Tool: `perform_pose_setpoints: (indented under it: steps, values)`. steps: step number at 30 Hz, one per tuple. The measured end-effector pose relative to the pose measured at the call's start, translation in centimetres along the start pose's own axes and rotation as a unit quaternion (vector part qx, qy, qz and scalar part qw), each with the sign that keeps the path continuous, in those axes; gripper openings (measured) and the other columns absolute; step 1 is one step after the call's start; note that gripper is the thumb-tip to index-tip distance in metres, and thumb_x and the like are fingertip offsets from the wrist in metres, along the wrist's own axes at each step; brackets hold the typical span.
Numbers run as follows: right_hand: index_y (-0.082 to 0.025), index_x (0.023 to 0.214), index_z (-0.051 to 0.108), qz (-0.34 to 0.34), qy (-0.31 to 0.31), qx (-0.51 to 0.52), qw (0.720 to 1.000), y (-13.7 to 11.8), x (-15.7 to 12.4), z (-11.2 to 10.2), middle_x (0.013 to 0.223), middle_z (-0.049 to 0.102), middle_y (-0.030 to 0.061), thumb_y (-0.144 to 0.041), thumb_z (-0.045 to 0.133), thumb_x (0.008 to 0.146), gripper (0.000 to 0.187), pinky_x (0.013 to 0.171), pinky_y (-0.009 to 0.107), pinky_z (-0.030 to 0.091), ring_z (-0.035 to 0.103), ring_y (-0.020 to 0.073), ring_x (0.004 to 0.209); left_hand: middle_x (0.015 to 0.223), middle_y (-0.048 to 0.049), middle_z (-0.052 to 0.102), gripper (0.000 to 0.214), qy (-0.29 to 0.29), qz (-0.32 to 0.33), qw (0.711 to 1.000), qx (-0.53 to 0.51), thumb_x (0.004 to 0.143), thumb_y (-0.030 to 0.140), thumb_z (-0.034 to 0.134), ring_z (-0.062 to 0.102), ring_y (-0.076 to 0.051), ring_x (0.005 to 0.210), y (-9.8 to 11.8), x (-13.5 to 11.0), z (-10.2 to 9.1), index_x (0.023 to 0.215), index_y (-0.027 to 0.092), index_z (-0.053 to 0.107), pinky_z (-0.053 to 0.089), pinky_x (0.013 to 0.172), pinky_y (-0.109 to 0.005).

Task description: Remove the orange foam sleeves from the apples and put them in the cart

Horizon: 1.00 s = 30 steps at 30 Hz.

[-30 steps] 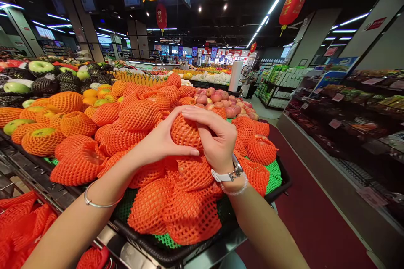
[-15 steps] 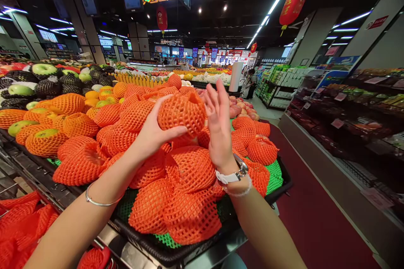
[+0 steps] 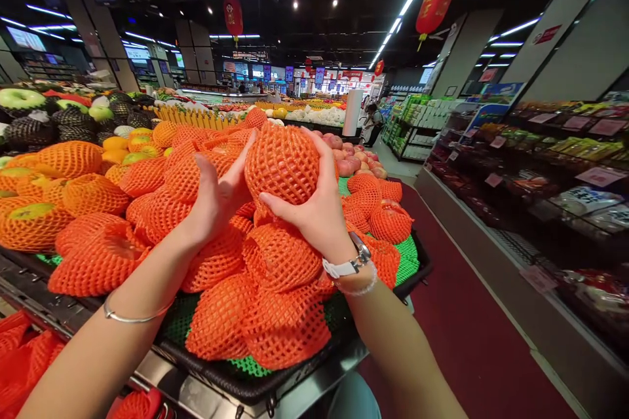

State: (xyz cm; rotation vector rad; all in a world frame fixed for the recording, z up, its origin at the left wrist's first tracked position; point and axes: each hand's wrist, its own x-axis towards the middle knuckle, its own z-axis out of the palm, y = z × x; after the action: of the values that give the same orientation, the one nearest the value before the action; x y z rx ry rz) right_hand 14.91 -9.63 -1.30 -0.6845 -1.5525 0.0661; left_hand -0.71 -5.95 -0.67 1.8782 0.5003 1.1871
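Observation:
My right hand is wrapped around a fruit in an orange foam net, thumb across its near side and fingers over the far right. The net covers the fruit, so its kind is unclear. At the fruit's left side is my left hand, fingers stretched and thumb raised apart; whether its fingertips touch the net I cannot tell. Below and around both hands lies a heap of similar netted fruits, piled in a black tray with green mesh lining.
Yellow-green fruits in orange nets lie at the left, with dark-netted green ones behind. Pink-red fruits sit beyond the heap. Loose red netting is at lower left. On the right, past a dark red floor, run stocked shelves.
The netted fruit has passed from my left hand into my right. My left hand has let go and opened, and the fruit is turned differently. The view has shifted slightly right.

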Motion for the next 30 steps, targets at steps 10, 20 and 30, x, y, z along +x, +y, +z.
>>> perform_pose_setpoints:
  steps: [10, 20, 30]
  values:
    - [-0.026, 0.132, 0.04, 0.049, 0.198, -0.172, 0.964, 1.4, -4.3, -14.4, 0.137, 0.045, 0.0084, -0.043, 0.078, 0.064, 0.08, 0.115, 0.052, 0.028, 0.043, 0.0282, 0.131, 0.135, -0.0026, 0.057, 0.054, -0.251, -0.025, 0.937, 0.241, 0.084, 0.059, 0.052, 0.053, -0.027, 0.124, 0.9, -1.1, -0.4, 0.131, 0.032, 0.052, 0.04, 0.107, -0.042]
    - [-0.02, 0.125, 0.044, 0.275, -0.011, -0.287, 0.918, 6.2, -13.0, -20.6, 0.132, 0.049, 0.014, -0.043, 0.076, 0.063, 0.074, 0.109, 0.052, 0.034, 0.048, 0.0303, 0.124, 0.137, -0.0014, 0.055, 0.047, -0.316, -0.036, 0.907, 0.277, 0.085, 0.047, 0.059, 0.049, -0.021, 0.127, 1.4, -1.1, -0.4, 0.128, 0.027, 0.054, 0.035, 0.11, -0.033]
    - [-0.027, 0.145, 0.022, 0.247, -0.151, -0.284, 0.914, 8.6, -12.8, -16.9, 0.152, 0.028, 0.0104, -0.031, 0.051, 0.082, 0.068, 0.119, 0.051, 0.018, 0.022, 0.0281, 0.144, 0.134, -0.0028, 0.057, 0.04, -0.3, -0.006, 0.909, 0.29, 0.092, 0.043, 0.05, 0.052, -0.018, 0.124, 1.5, -1.4, -0.2, 0.126, 0.024, 0.055, 0.037, 0.108, -0.031]
